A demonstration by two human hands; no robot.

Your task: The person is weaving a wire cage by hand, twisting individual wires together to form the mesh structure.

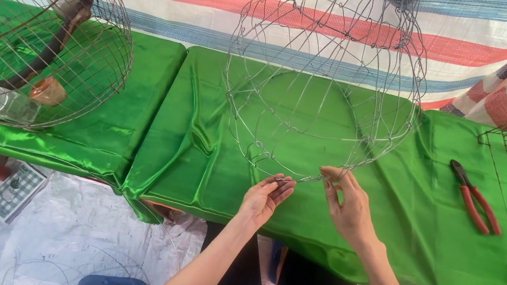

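Wire cage frame being held at its near rim

The wire cage frame (324,80), hanging over the green worktop (203,137), is being pinched at its bottom ring by the left hand (265,198) and right hand (348,204), both grips closed on wire; red pliers (475,197) are lying right.

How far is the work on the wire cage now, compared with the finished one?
Done: the round, domed wire cage frame has its hoops and sparse ribs, wide gaps between. In hand: the left hand and right hand pinch the bottom hoop's wire at the near edge. Left: much weaving, judging by the dense finished wire cage. The red-handled pliers lie unused on the green satin cloth.
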